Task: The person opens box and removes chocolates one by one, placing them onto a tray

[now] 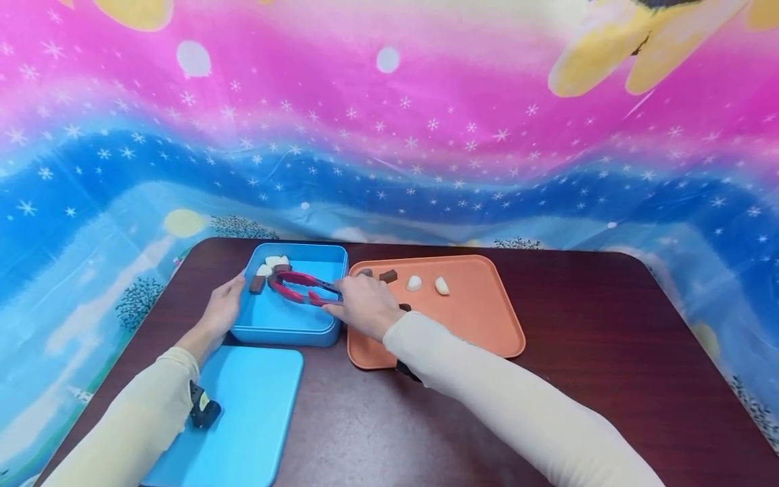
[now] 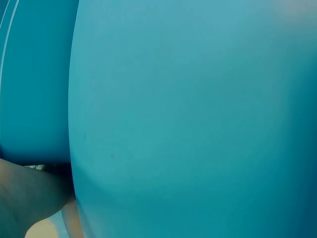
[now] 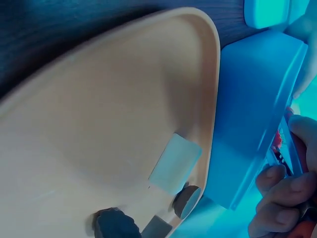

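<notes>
My right hand (image 1: pixel 368 304) grips red-and-black tongs (image 1: pixel 301 287) that reach over the rim into a blue box (image 1: pixel 289 331). Their tips meet around a brown piece (image 1: pixel 282 268) beside several white pieces (image 1: pixel 276 261). Another brown block (image 1: pixel 257 284) lies close to the box's left wall. Against that wall's outer side rests my left hand (image 1: pixel 222 308), its fingers laid along it. In the right wrist view the curled fingers (image 3: pixel 282 208) wrap the tong handles beside the box (image 3: pixel 257 109). The left wrist view is mostly filled by the blue lid (image 2: pixel 188 119).
An orange tray (image 1: pixel 475 325) stands right of the box, holding a brown block (image 1: pixel 388 276), two white pieces (image 1: pixel 414 283) and a dark lump (image 3: pixel 116 224). Toward the near left, the flat blue lid (image 1: pixel 255 412) lies on the dark wooden table (image 1: pixel 353 433). A patterned cloth (image 1: pixel 389 149) hangs behind.
</notes>
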Motion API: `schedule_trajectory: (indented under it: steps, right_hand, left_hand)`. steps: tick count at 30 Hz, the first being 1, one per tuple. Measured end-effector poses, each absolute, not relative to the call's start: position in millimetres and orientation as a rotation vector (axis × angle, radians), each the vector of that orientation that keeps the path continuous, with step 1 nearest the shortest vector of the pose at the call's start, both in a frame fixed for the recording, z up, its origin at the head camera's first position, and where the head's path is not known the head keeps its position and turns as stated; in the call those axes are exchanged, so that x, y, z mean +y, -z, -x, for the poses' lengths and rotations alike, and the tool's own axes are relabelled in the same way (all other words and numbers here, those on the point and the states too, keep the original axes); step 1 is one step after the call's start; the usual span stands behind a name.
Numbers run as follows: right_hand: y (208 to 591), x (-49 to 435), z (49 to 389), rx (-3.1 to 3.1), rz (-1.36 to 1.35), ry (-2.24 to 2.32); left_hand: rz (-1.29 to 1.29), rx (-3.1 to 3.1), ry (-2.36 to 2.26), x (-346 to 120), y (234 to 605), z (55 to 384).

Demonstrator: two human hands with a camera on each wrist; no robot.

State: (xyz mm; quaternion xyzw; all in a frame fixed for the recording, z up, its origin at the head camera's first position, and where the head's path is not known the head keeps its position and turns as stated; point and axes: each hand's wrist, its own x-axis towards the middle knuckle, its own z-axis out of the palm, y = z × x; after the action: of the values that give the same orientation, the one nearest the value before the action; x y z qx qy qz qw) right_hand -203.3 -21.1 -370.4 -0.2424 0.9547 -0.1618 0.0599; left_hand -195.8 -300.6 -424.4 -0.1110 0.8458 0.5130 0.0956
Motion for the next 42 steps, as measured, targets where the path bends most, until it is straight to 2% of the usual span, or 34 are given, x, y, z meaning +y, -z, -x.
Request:
schedule_trajectory:
  steps: [27, 35, 42]
  right_hand:
    - [362, 31, 182, 2.871, 0.717, 0.68]
    - [362, 49, 182, 2.85, 0.6, 0.804]
    - [360, 60, 178, 2.935, 0.605, 0.753]
  left_hand:
    - [0.293, 2.489, -1.566, -302, 423, 191]
    - [0.282, 2.487, -1.558, -302, 424, 192]
    - [0.285, 2.492, -1.561, -302, 423, 191]
